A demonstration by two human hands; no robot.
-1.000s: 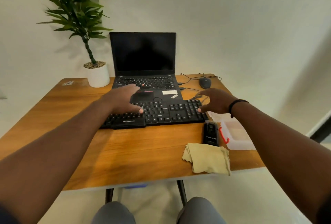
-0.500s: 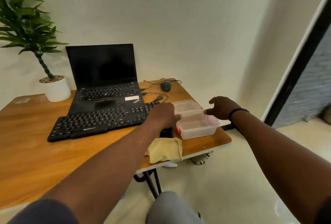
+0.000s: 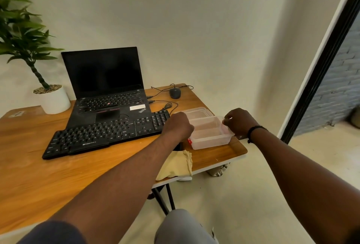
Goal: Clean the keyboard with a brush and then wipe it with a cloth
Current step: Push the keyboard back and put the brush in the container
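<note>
Clearly legible on the near edge of the black keyboard [image 3: 109,132] is the white brand name "ZEBRONICS"; a slanted "ThinkPad" mark can be made out on the palm rest of the open laptop [image 3: 109,91] behind it, beside a white sticker whose print cannot be read. The keyboard is laid slantwise across the wooden table [image 3: 39,175], its far edge touching the laptop's front. Both arms are stretched forward over the table's right end. The left hand [image 3: 178,125] is held knuckles-up at the left wall of a clear plastic box [image 3: 210,133], its fingers curled down over the rim; whether the rim is actually gripped cannot be told, since the fingertips are hidden. The right hand [image 3: 240,122] is set at the box's right end, fingers bent and closed on the rim at that corner, and a dark band is worn on its wrist. A red clip is seen on the box's near left corner. A clear lid [image 3: 198,112] is lying just beyond the box. A folded yellow cloth [image 3: 176,164] is draped at the table's near edge, partly covered by the left forearm. A small dark object just beyond the cloth is mostly hidden by that arm, and no brush can be made out. A wired mouse [image 3: 175,93] is placed at the far right corner, and a potted plant [image 3: 51,98] at the far left.
</note>
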